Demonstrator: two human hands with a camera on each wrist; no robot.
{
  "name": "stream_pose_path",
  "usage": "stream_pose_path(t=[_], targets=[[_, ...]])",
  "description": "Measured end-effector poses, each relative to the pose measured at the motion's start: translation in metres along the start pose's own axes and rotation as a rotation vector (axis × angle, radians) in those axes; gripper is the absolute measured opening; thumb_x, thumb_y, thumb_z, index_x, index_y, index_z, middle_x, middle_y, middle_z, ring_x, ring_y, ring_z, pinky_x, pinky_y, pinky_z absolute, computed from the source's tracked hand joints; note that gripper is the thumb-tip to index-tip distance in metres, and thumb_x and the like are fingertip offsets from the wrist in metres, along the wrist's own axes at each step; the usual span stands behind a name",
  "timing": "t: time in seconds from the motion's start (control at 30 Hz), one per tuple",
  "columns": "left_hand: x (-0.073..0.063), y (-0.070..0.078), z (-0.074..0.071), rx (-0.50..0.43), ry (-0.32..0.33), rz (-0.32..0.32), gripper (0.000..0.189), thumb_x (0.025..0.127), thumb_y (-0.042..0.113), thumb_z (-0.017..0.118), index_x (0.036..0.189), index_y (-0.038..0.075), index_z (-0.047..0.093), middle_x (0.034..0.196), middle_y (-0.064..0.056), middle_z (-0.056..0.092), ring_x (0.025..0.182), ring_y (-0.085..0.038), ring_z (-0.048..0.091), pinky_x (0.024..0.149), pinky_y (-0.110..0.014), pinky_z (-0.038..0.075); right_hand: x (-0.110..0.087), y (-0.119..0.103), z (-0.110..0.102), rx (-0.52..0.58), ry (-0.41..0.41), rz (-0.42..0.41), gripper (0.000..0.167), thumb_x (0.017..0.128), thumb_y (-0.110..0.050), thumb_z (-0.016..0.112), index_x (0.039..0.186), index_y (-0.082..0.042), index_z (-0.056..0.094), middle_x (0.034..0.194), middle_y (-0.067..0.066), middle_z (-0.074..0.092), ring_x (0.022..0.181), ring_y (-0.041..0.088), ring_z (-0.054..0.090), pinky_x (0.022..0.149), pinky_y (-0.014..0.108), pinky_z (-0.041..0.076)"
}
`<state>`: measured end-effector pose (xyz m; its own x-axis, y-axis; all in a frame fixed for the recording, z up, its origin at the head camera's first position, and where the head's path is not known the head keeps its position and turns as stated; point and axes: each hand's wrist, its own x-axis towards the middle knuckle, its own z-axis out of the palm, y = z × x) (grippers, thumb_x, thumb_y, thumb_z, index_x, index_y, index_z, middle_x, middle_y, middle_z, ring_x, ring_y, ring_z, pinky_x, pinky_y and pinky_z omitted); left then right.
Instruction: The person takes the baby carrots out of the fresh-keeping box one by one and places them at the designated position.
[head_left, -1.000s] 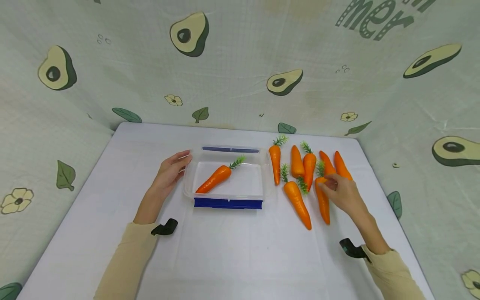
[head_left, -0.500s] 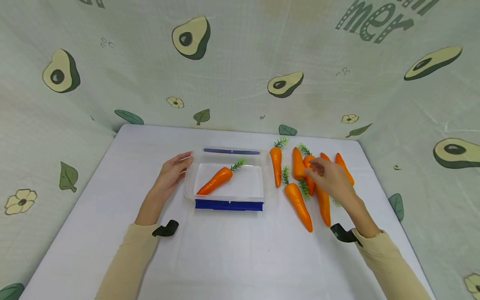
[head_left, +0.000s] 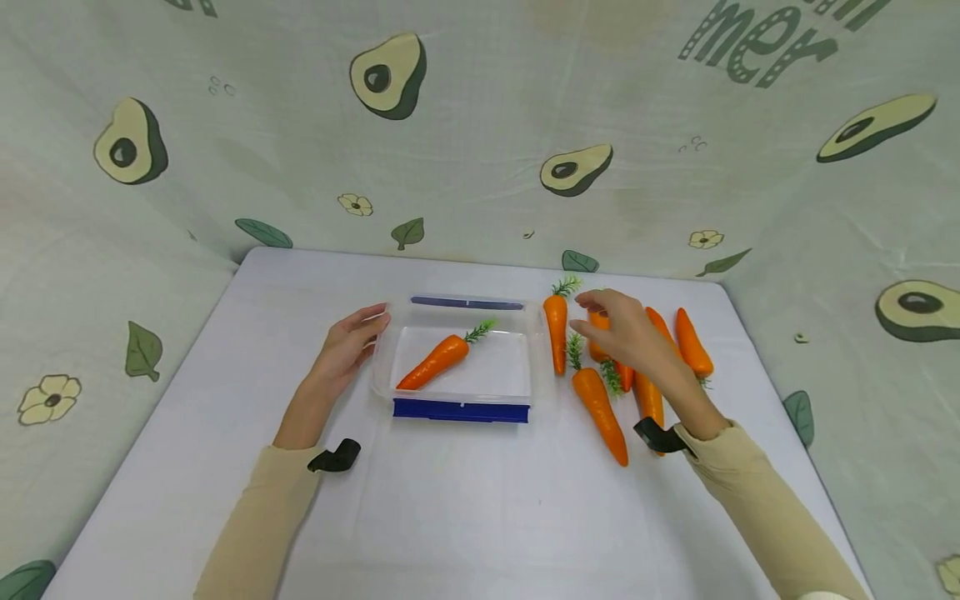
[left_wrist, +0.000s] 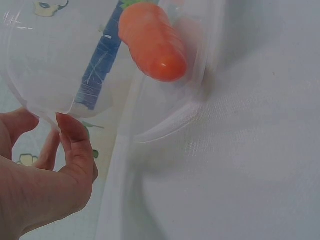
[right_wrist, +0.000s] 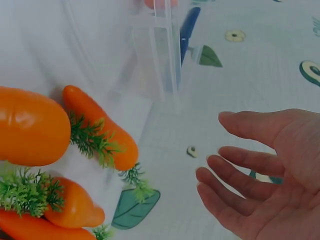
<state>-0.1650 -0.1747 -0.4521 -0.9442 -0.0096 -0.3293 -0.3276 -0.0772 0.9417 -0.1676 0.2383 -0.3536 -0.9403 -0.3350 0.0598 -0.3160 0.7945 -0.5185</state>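
A clear plastic container with blue side clips stands on the white table. Inside it, one orange carrot with a green leafy top lies diagonally. My left hand pinches the container's left rim; in the left wrist view the thumb and fingers are on either side of the clear edge. My right hand hovers over the carrots right of the container, fingers apart and nothing held. Nearest to it are an upright-lying carrot and a slanted carrot. It partly hides several others.
At the far right of the group lies another carrot. The white tabletop extends in front of the container. A cloth printed with avocados hangs behind and at both sides.
My right hand has moved left and away from me, off the carrot it was touching at the right, with its fingers spreading. The left hand stays at the container's rim.
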Motion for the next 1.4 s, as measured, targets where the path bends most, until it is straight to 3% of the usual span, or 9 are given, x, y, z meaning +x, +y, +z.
stream_pose_path(t=[0.33,0.93,1.2,1.4], targets=[[0.002,0.001,0.001,0.004,0.011,-0.009,0.057,0.103,0.033,0.064,0.154,0.014,0.048,0.148,-0.009,0.05,0.13,-0.028,0.046,0.111,-0.036,0.039,0.026,-0.023,0.015,-0.021,-0.064,-0.12,0.042,0.097,-0.013,0.074,0.133,0.005,0.063,0.132,0.023,0.063,0.118,0.04,0.059,0.101,0.053,0.049],[-0.001,0.002,0.0,-0.01,0.006,-0.013,0.058,0.103,0.032,0.064,0.155,0.012,0.046,0.147,-0.01,0.051,0.132,-0.029,0.043,0.113,-0.039,0.035,0.07,-0.063,0.048,0.05,-0.258,-0.377,0.046,0.092,-0.008,0.078,0.132,0.008,0.062,0.128,0.022,0.065,0.117,0.037,0.062,0.102,0.049,0.05],[0.002,0.001,0.0,-0.012,0.006,-0.013,0.057,0.103,0.03,0.064,0.154,0.01,0.047,0.149,-0.016,0.05,0.127,-0.028,0.047,0.104,-0.033,0.039,0.083,-0.078,0.063,0.048,-0.396,-0.424,0.049,0.092,-0.007,0.077,0.137,0.005,0.06,0.133,0.02,0.063,0.122,0.037,0.059,0.105,0.045,0.048],[0.003,0.001,0.0,-0.01,0.019,-0.015,0.055,0.103,0.029,0.065,0.153,0.01,0.049,0.144,-0.013,0.053,0.126,-0.028,0.047,0.101,-0.031,0.04,0.09,-0.087,0.073,0.016,-0.514,-0.393,0.05,0.094,-0.007,0.076,0.14,0.002,0.058,0.138,0.016,0.061,0.126,0.033,0.057,0.108,0.044,0.046]])
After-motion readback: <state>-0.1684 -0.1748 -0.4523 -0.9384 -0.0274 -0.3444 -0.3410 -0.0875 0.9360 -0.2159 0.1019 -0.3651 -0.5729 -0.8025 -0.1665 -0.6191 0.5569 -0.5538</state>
